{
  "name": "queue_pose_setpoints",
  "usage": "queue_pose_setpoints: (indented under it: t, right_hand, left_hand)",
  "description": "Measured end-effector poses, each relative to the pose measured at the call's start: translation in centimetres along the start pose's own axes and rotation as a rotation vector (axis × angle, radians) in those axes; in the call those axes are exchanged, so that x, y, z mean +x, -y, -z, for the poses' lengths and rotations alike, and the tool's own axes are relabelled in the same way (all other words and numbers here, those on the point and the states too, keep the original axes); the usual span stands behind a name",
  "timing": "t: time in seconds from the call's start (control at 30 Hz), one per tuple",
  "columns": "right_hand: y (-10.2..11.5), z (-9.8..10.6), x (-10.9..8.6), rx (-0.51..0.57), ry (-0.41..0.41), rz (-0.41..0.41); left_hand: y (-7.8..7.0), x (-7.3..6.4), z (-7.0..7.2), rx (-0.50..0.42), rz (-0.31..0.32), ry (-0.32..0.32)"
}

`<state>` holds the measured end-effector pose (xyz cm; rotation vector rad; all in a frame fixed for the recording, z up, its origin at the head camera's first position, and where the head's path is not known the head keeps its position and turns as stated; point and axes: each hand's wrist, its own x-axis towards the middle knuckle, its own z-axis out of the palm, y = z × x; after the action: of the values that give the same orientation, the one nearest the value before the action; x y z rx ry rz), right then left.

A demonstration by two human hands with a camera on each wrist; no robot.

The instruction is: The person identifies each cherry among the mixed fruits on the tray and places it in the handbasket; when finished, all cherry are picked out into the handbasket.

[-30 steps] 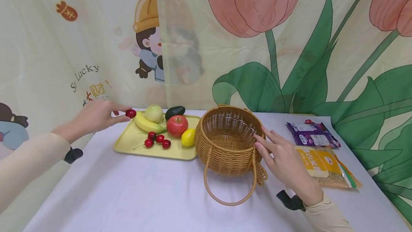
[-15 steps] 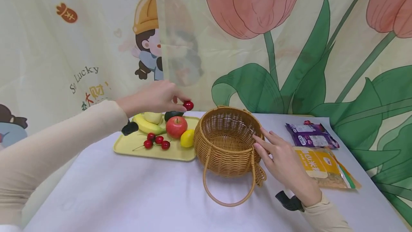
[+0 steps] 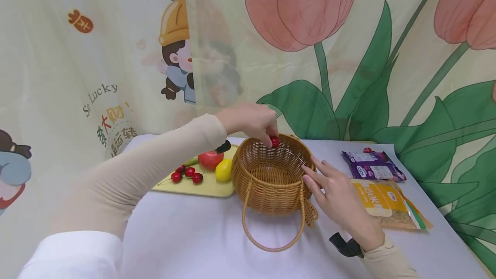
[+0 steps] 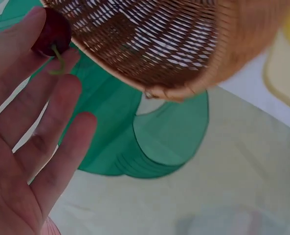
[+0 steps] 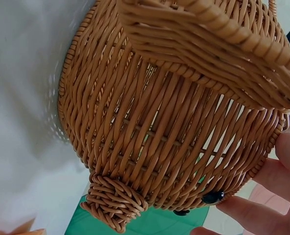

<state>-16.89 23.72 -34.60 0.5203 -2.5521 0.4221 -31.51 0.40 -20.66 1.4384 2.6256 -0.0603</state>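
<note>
Since the earlier frames, the left hand point(image 3: 255, 120) has carried a cherry point(image 3: 274, 142) rightward, from beside the tray point(image 3: 213, 190) to the back of the basket point(image 3: 267, 199). That hand pinches the cherry between thumb and fingertips, its other fingers stretched out. The cherry sits at the very tips, below the hand in the head view, against the inside of the rear rim; whether it touches the wicker I cannot tell. Its green stem point(image 4: 61, 62) points toward the palm side.

The right hand point(image 3: 340, 195) grasps nothing: its fingers are extended and rest on the basket's right rim. The basket stands upright on the surface point(image 3: 186, 240), its handle point(image 3: 272, 249) folded down in front.

On the tray, left of the basket, lie four cherries point(image 3: 197, 178), a lemon point(image 3: 223, 170) and an apple point(image 3: 210, 161), partly behind the left arm.
</note>
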Motion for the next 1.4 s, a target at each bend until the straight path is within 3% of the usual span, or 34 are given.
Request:
queue_pose_setpoints:
  t: [0.33, 0.57, 0.77, 0.97, 1.13, 1.4]
  right_hand:
    - [-0.1, 0.1, -0.1, 0.006, -0.017, 0.016]
    - [-0.1, 0.0, -0.1, 0.000, -0.023, 0.025]
    - [-0.1, 0.0, -0.1, 0.004, -0.017, 0.011]
    - [0.0, 0.1, 0.0, 0.005, -0.007, 0.009]
    - [0.0, 0.1, 0.1, 0.014, -0.027, 0.031]
    - [0.0, 0.1, 0.0, 0.004, 0.004, 0.008]
  left_hand:
    - [-1.7, 4.3, -2.0, -0.009, 0.024, 0.048]
    - [-2.2, 5.9, -4.4, -0.029, -0.012, 0.072]
    - [-2.2, 6.9, -6.6, 0.019, -0.051, 0.075]
    - [-2.2, 7.3, -8.2, 0.046, -0.056, 0.085]
    - [-2.2, 7.2, -8.3, 0.029, -0.050, 0.075]
    - [-2.2, 7.1, -8.5, 0.013, -0.028, 0.102]
